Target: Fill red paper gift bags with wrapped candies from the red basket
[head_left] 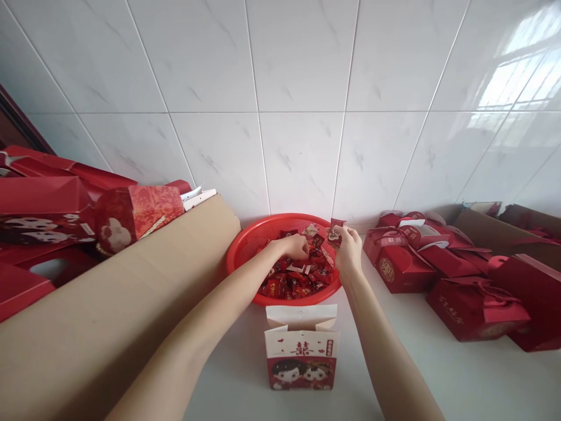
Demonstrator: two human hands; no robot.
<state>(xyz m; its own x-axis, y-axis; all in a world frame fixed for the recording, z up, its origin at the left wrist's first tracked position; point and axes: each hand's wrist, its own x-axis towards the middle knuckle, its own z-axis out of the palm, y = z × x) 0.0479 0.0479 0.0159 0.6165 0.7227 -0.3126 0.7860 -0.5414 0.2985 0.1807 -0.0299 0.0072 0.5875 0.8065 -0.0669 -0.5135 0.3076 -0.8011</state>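
A red plastic basket point(240, 257) full of wrapped candies point(302, 283) stands against the tiled wall. Inside it, my left hand point(296, 247) is closed over the candies, its fingertips hidden from view. My right hand point(349, 248), at the basket's right rim, pinches a red candy packet point(336, 229) between thumb and fingers, raised above the pile. In front of the basket, an upright white and red gift box point(302, 356) with two cartoon faces has its top flaps open; neither hand touches it.
A large cardboard carton point(175, 263) on the left holds red gift boxes point(39, 196). To the right, several closed red boxes point(477, 310) stand on the white counter point(394, 351). Behind them is another cardboard carton point(495, 234). A tiled wall point(302, 158) bounds the back.
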